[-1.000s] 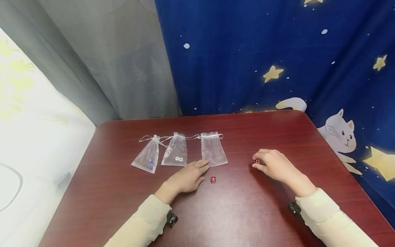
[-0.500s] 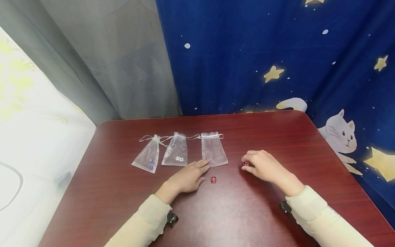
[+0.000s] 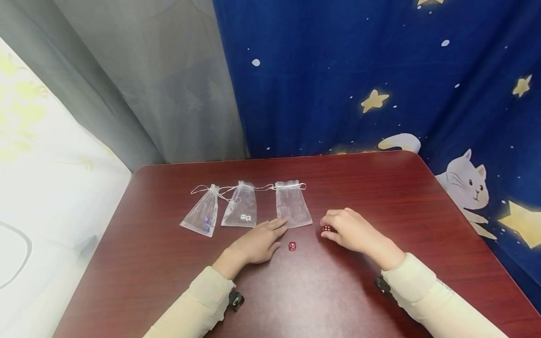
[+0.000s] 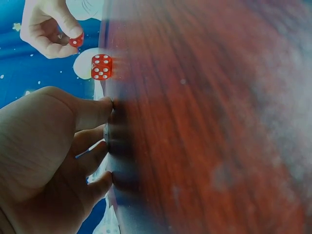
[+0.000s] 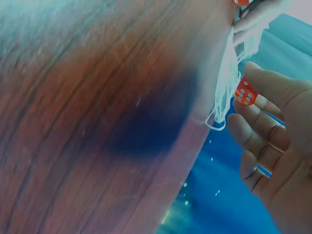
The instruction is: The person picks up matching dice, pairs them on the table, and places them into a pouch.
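Observation:
My right hand (image 3: 352,231) pinches a red die (image 5: 246,91) with white pips between thumb and fingers, close over the table. A second red die (image 3: 292,246) lies on the table between my hands, just right of my left thumb. My left hand (image 3: 258,241) rests on the tabletop, fingers extended and holding nothing, its fingertips at the lower corner of a sheer drawstring pouch (image 3: 292,206). No dice show inside that pouch. Left of it lies another sheer pouch (image 3: 241,202) with two white dice (image 3: 245,218), then a third pouch (image 3: 200,213) with blue dice (image 3: 206,224).
The dark red wooden table (image 3: 338,300) has a rounded far edge. Behind it hang a grey curtain (image 3: 190,94) and a blue star-patterned curtain (image 3: 304,84). White drawstrings (image 3: 264,188) stretch between the pouches.
My right hand has moved left and slightly nearer with the red die in its fingers, toward the other red die. My left hand and the pouches have stayed in place.

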`<action>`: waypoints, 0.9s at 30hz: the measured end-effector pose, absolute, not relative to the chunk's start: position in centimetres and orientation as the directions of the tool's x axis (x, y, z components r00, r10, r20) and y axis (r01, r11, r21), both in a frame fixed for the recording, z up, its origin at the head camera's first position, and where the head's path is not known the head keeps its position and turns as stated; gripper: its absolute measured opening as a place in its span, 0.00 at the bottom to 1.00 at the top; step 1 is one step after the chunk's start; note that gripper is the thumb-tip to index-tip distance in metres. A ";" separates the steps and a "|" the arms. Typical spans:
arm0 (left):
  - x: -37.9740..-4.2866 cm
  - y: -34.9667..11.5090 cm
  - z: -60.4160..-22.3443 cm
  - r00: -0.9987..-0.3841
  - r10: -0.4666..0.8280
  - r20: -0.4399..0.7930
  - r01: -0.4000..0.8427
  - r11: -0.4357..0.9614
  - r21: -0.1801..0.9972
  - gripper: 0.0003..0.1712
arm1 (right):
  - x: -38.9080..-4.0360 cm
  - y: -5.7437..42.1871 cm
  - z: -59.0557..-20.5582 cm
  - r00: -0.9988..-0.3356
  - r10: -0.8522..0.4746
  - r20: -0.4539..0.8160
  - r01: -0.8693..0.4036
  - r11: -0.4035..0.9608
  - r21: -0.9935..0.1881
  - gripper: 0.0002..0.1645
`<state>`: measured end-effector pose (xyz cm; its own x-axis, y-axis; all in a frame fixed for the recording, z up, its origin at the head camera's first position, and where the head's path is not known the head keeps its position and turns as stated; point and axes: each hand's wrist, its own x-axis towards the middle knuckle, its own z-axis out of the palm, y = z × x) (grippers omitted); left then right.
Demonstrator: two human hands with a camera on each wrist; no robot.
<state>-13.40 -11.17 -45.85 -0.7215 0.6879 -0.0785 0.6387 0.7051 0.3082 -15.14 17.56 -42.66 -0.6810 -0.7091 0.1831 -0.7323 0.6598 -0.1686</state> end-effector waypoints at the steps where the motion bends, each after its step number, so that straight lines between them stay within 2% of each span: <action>1: -13.4 -11.2 -45.8 -0.723 0.686 -0.081 0.636 0.707 0.311 0.30 | -15.1 17.4 -42.7 -0.678 -0.713 0.179 -0.735 0.656 -0.169 0.08; 13: -13.4 -11.2 -45.8 -0.731 0.676 -0.093 0.624 0.718 0.307 0.30 | -14.3 14.6 -43.5 -0.626 -0.767 0.141 -0.779 0.608 -0.151 0.11; 27: -13.4 -11.2 -45.7 -0.728 0.679 -0.100 0.624 0.716 0.313 0.30 | -13.7 12.9 -44.5 -0.589 -0.803 0.097 -0.807 0.576 -0.133 0.09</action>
<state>-13.35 -11.19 -45.74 -0.7277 0.6786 -0.1001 0.6243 0.7157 0.3130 -13.68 12.90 -44.47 -0.5885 -0.8027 0.0967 -0.8069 0.5756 -0.1328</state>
